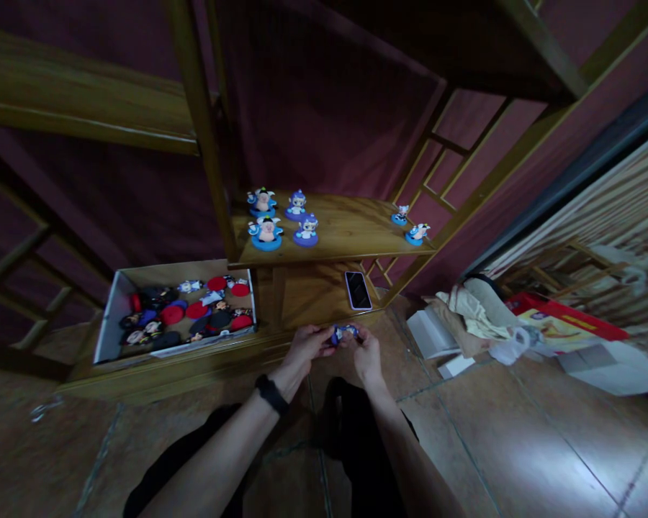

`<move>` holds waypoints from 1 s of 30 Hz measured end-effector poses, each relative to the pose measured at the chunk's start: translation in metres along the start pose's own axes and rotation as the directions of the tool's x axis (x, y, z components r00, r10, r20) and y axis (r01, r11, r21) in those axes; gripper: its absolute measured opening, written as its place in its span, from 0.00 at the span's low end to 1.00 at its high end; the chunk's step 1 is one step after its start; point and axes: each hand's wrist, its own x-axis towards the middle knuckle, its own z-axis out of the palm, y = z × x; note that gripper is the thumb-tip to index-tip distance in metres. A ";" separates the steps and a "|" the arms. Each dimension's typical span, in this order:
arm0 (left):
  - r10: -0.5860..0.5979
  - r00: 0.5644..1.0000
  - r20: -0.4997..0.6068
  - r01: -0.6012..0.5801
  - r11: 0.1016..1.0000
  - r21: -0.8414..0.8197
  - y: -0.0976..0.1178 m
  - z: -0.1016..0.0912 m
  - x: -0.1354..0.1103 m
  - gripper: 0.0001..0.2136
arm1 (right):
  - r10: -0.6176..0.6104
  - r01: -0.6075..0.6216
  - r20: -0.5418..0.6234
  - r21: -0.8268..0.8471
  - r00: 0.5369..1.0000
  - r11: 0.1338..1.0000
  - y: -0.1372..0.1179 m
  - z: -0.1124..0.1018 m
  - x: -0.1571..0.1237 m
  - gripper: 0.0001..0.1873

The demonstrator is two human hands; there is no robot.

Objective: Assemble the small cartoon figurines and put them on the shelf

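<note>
Between both hands, in front of the low shelf, is a small purple and white figurine (344,333). My left hand (309,345) grips its left end, and my right hand (367,351) pinches the other end. The fingers partly cover it. On the wooden shelf (351,223) above stand two pig figurines on blue bases (266,233) and two purple figurines (306,230) at the left. Two smaller figurines (417,233) stand at the right end. An open cardboard box (108,316) to the left holds several jumbled figurines with red, black and blue bases.
A phone (358,291) lies on the lower board, right of the middle. Wooden uprights (205,144) frame the shelves. On the tiled floor at the right are white boxes (433,332), plastic bags (513,347) and a red and yellow package (564,322).
</note>
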 end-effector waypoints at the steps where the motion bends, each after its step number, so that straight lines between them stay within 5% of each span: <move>1: 0.005 1.000 -0.006 -0.005 1.000 0.004 0.000 0.000 -0.001 0.11 | 0.010 -0.010 -0.002 0.025 1.000 1.000 0.001 0.000 0.000 0.20; 7: 0.038 0.999 -0.013 -0.038 0.998 0.053 0.001 -0.002 -0.003 0.10 | 0.021 -0.024 0.063 0.038 0.998 0.999 0.006 -0.002 0.003 0.20; 25: 0.078 0.995 -0.059 -0.078 0.997 -0.007 -0.003 -0.004 -0.005 0.08 | -0.094 0.114 0.086 -0.266 0.992 0.957 -0.006 0.002 -0.006 0.15; 30: 0.190 0.980 -0.058 -0.191 0.982 0.000 -0.013 -0.001 -0.003 0.06 | -0.076 0.087 0.058 -0.233 0.995 0.968 -0.003 0.004 -0.004 0.17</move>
